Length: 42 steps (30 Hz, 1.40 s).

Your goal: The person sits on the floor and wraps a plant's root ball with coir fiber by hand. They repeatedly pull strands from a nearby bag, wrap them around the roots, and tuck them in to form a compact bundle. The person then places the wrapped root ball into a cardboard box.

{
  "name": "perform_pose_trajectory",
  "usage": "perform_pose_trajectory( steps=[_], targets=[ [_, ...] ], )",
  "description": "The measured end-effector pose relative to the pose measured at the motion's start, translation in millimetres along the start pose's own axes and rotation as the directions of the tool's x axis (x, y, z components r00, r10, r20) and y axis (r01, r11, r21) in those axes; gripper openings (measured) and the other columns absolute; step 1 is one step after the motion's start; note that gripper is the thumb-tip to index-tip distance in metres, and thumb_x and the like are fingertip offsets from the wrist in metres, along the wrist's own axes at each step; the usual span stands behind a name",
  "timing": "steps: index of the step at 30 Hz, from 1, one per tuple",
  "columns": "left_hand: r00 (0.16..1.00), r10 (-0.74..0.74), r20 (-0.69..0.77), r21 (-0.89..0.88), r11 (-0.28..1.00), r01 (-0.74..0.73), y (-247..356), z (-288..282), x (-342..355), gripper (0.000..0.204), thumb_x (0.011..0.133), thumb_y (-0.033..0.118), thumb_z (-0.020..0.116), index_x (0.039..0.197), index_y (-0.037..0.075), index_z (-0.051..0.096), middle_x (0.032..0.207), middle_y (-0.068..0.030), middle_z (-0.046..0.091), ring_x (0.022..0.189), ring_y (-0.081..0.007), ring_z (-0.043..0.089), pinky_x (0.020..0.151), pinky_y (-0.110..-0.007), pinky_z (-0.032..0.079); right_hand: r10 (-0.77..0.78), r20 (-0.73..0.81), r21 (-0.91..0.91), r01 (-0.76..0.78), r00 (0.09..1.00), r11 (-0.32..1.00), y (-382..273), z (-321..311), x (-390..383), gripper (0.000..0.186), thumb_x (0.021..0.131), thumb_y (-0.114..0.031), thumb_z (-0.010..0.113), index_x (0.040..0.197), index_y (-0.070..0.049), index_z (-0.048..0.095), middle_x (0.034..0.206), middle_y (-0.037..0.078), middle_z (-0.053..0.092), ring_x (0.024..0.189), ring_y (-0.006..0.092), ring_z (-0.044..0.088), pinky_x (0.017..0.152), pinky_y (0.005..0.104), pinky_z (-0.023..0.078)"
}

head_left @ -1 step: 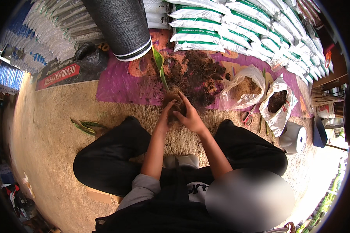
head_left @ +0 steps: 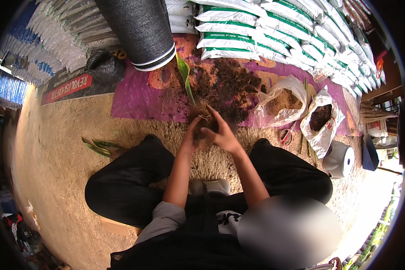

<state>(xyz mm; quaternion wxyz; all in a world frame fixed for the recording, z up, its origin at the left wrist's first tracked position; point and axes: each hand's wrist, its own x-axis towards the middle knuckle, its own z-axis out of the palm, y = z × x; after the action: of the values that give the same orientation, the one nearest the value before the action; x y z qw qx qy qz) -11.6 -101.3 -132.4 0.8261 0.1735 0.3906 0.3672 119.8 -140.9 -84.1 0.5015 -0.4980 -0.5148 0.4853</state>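
A snake plant leaf point(head_left: 184, 76) with yellow edges stands up from a brown, fibrous root ball point(head_left: 205, 116) in front of me. My left hand point(head_left: 192, 134) is cupped along the ball's left side. On its right side lies my right hand point(head_left: 222, 135), thumb across the near face and fingers reaching up and around. Between them the two hands hold the ball above the floor, at the near edge of the purple sheet. My left fingertips are partly hidden behind the ball. Dark loose soil point(head_left: 238, 83) is spread on the sheet just beyond.
To the right are an open bag of tan fibre point(head_left: 283, 102), a bag of dark soil point(head_left: 320, 118), red-handled scissors point(head_left: 285, 136) and a grey stool point(head_left: 339, 159). Cut leaves point(head_left: 102, 146) lie left. A roll of black netting point(head_left: 139, 33) and stacked sacks point(head_left: 229, 29) stand behind.
My right hand has shifted slightly right and its thumb has moved a little on the root ball. The leaf and everything around stay as they were.
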Motion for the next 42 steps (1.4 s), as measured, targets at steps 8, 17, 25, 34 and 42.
perform_pose_trajectory(
  steps=[8, 17, 25, 34, 42],
  targets=[
    [0.974, 0.031, 0.223, -0.334, 0.941, 0.047, 0.4, 1.4, 4.6, 0.03, 0.09, 0.019, 0.046, 0.111, -0.001, 0.054, 0.095, -0.0127, 0.064, 0.077, -0.0212, 0.065, 0.063, -0.032, 0.056, 0.024, 0.083, -0.052, -0.019, 0.996, 0.998, -1.2, -50.3, -5.9, 0.074, 0.07, -0.02, 0.076, 0.132, -0.003, 0.04, 0.14, 0.015, 0.033, 0.128, 0.0272, 0.032, 0.102, 0.0391, 0.032],
    [0.951, 0.212, 0.223, -0.279, 0.949, -0.146, -21.9, 11.3, 7.4, 0.041, 0.092, 0.028, 0.045, 0.127, 0.007, 0.044, 0.125, -0.0113, 0.048, 0.111, -0.0239, 0.051, 0.09, -0.038, 0.047, -0.17, -0.084, -0.543, 0.098, 0.982, 0.834, 11.9, 14.7, 0.2, 0.073, 0.084, -0.04, 0.057, 0.142, -0.014, 0.02, 0.148, 0.013, 0.008, 0.135, 0.0376, 0.006, 0.106, 0.0532, 0.014],
    [0.991, 0.08, 0.111, -0.313, 0.949, -0.042, -30.7, 6.6, 8.5, 0.045, 0.093, 0.036, 0.04, 0.129, 0.01, 0.041, 0.124, -0.0096, 0.047, 0.113, -0.0254, 0.048, 0.094, -0.042, 0.042, -0.272, -0.056, -0.631, 0.177, 0.961, 0.755, 11.3, 14.0, -3.5, 0.057, 0.081, -0.033, 0.057, 0.131, -0.011, 0.041, 0.142, 0.014, 0.027, 0.132, 0.0377, 0.021, 0.104, 0.0505, 0.02],
    [0.98, 0.083, 0.18, -0.363, 0.932, -0.012, -21.8, 15.4, 12.0, 0.046, 0.092, 0.039, 0.04, 0.127, 0.01, 0.042, 0.122, -0.0102, 0.048, 0.111, -0.0248, 0.05, 0.094, -0.04, 0.043, -0.334, 0.043, -0.596, 0.293, 0.942, 0.748, 12.9, -1.8, -3.5, 0.063, 0.071, -0.032, 0.051, 0.129, -0.009, 0.042, 0.14, 0.013, 0.033, 0.13, 0.0378, 0.026, 0.104, 0.0522, 0.021],
    [0.981, 0.007, 0.193, -0.426, 0.901, 0.077, -19.6, 3.6, 19.1, 0.03, 0.085, 0.024, 0.055, 0.104, 0.002, 0.057, 0.09, -0.0079, 0.063, 0.08, -0.0189, 0.062, 0.068, -0.032, 0.054, 0.068, -0.196, 0.245, -0.019, 0.978, 0.969, -1.2, -28.8, 1.9, 0.049, 0.079, -0.01, 0.059, 0.126, -0.001, 0.044, 0.124, 0.011, 0.049, 0.114, 0.0219, 0.047, 0.096, 0.0345, 0.037]
  ],
)
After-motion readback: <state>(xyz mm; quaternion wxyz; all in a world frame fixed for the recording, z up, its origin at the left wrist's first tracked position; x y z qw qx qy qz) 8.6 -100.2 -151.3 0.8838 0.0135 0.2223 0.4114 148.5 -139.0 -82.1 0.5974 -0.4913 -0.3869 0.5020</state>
